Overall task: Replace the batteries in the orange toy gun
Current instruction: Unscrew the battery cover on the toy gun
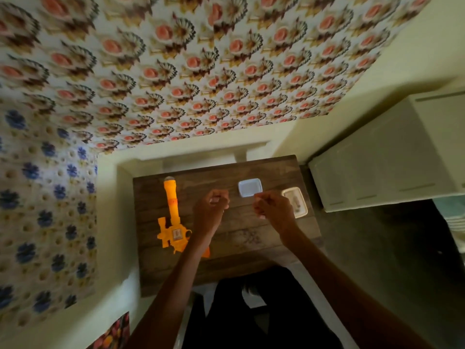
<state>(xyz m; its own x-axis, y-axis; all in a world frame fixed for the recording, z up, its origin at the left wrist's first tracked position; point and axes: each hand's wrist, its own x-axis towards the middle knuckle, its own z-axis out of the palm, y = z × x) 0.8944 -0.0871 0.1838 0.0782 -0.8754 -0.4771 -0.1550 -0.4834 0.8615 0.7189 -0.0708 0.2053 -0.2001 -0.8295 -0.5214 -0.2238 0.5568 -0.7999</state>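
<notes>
The orange toy gun [173, 222] lies on the left side of the wooden table [241, 238], barrel pointing away from me. A small rectangular opening shows in its body near the grip. My left hand [210, 207] hovers over the table just right of the gun, fingers curled in towards the thumb. My right hand [273, 209] is beside it, also with curled fingers, near the two dishes. The picture is blurred and I see nothing in either hand.
A white square dish [249, 187] stands at the back of the table. A second pale dish [297, 202] with small brownish items sits at the right edge, partly behind my right hand. Patterned walls close in on the left and back.
</notes>
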